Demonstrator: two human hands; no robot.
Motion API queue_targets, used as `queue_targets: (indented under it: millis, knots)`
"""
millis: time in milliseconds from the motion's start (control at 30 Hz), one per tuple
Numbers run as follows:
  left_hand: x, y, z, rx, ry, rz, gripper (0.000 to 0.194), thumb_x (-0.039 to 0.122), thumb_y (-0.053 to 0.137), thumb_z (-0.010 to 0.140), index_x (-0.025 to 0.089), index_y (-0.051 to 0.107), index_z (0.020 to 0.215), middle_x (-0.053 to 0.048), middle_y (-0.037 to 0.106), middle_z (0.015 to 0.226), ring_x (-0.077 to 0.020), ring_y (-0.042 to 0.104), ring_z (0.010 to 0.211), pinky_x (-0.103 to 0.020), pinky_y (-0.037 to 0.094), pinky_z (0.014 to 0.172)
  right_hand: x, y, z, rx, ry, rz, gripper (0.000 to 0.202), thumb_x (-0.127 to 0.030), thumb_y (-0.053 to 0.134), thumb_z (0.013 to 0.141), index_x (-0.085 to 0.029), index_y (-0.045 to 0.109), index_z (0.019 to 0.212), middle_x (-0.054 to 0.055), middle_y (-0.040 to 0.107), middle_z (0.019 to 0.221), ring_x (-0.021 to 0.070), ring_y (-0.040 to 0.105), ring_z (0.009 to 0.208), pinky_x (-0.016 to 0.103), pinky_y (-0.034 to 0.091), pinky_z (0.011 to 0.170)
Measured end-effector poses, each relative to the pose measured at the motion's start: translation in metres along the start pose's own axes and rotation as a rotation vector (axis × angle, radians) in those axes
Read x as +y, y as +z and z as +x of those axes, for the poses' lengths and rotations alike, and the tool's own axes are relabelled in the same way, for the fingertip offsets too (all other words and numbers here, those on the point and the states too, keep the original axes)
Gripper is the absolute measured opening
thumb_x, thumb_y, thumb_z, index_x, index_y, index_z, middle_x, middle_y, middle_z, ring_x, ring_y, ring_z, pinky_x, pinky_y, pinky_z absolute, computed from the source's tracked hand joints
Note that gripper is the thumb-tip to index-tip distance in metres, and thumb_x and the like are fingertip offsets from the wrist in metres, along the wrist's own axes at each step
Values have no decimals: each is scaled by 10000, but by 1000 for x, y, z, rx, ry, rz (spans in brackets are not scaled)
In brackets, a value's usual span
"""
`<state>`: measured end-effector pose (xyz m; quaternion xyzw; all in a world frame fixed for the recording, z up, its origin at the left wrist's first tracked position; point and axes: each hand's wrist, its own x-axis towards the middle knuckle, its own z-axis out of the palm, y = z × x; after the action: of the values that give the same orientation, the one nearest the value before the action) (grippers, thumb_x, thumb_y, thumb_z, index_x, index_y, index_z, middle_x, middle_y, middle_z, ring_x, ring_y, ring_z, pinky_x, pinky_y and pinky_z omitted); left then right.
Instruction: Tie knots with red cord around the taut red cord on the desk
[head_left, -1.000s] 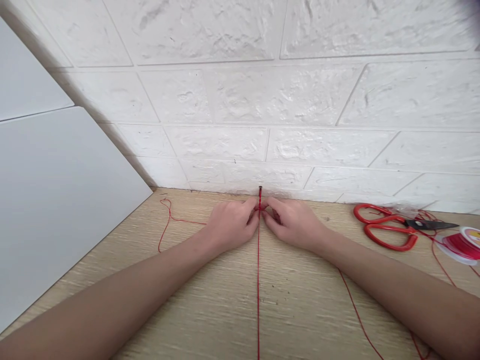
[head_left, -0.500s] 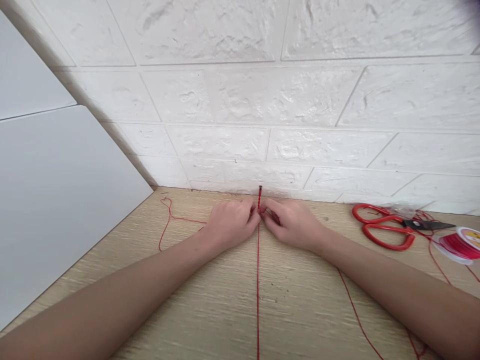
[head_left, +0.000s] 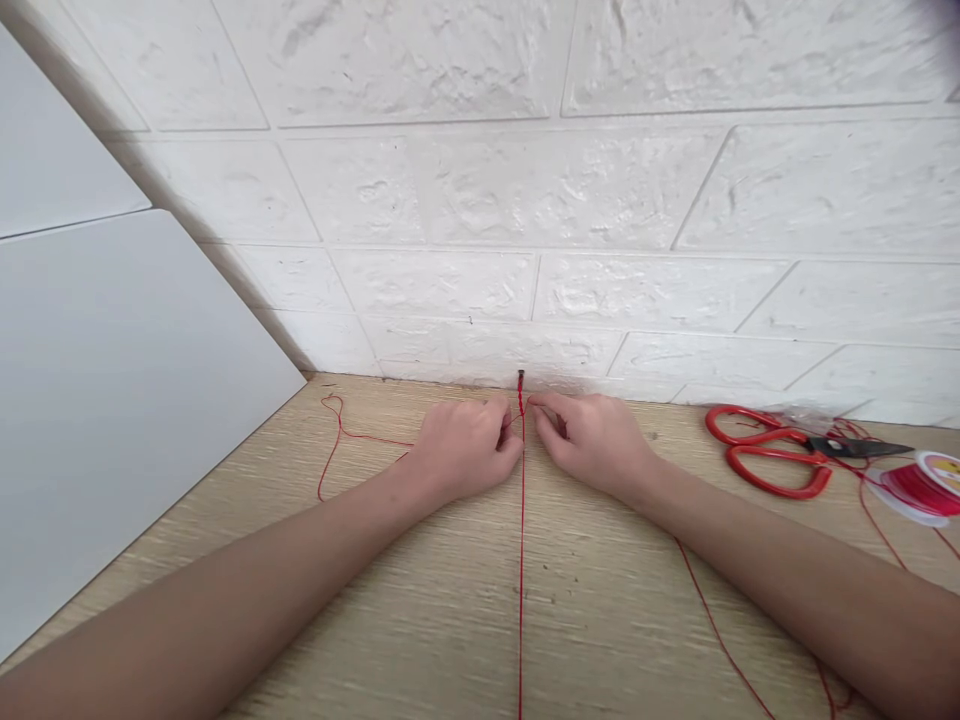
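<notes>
A short knotted red cord hangs from a small dark nail at the foot of the wall. From its lower end a single red strand runs straight down toward me. My left hand is closed at the left of the cord, pinching a thin red strand between thumb and fingers. On the other side my right hand has thumb and index fingertip near the knots, with a short bit of red thread at the fingertip. Another red thread trails out behind my left wrist.
Red-handled scissors lie at the right by the wall, over tangled thread. Beside them is a spool of red thread. A white panel stands at the left. More red thread lies under my right forearm.
My right hand has shifted slightly right, its index finger now straighter and its fingertips a little apart from the left hand. The hanging strand has moved slightly right.
</notes>
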<state>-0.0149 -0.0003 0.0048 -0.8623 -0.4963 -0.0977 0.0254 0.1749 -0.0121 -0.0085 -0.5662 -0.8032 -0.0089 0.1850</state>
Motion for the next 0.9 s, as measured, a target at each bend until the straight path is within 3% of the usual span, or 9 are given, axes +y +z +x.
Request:
queue_targets:
  millis: [100, 200, 300, 400, 600, 767, 900]
  knots:
    - [1, 0, -1, 20, -2, 32, 226, 354, 484, 886, 196, 645, 869, -67, 721, 766, -252, 667, 679, -344, 392, 571, 0, 2, -1, 53, 10, 30, 331, -287, 476, 950, -210, 684, 1195, 35, 741, 765, 226, 658, 664, 328, 363, 593]
    - [2, 1, -2, 53, -13, 49, 254, 337, 460, 896, 193, 651, 812, -71, 717, 785, -243, 662, 686, -340, 371, 560, 1, 4, -1, 164, -15, 124, 395, -230, 511, 916, -183, 594, 1300, 57, 742, 907, 240, 672, 811, 347, 454, 701]
    - [3, 1, -2, 75, -17, 46, 268, 322, 450, 902, 192, 649, 778, -62, 714, 802, -229, 653, 690, -336, 354, 553, 3, 6, 0, 244, -80, 201, 298, -197, 530, 901, -177, 602, 1189, 88, 712, 1026, 258, 646, 966, 378, 490, 816]
    - [2, 0, -2, 89, -23, 39, 269, 312, 439, 913, 189, 647, 794, -58, 712, 813, -216, 643, 690, -330, 348, 556, 3, 5, 0, 283, -113, 242, 151, -187, 539, 903, -192, 590, 1044, 87, 690, 1008, 263, 631, 976, 390, 498, 821]
    - [0, 1, -2, 107, -15, 19, 280, 302, 432, 926, 183, 656, 806, -61, 709, 815, -207, 631, 676, -328, 346, 560, -2, 1, -4, 204, -233, 315, 182, -163, 513, 932, -199, 586, 1095, 65, 681, 947, 218, 645, 830, 343, 510, 698]
    - [-1, 5, -2, 144, 21, -2, 305, 321, 460, 925, 190, 679, 759, -59, 714, 761, -208, 632, 658, -324, 319, 547, -2, 6, -4, 102, -392, 429, 376, -98, 493, 919, -204, 518, 1279, 93, 678, 1123, 234, 629, 1016, 390, 532, 867]
    - [-2, 7, -2, 177, 68, -20, 292, 300, 494, 906, 188, 676, 706, -54, 712, 704, -195, 614, 610, -321, 296, 540, 1, 9, -2, 77, -400, 460, 403, -90, 492, 914, -205, 509, 1300, 113, 659, 1167, 251, 606, 1070, 434, 526, 917]
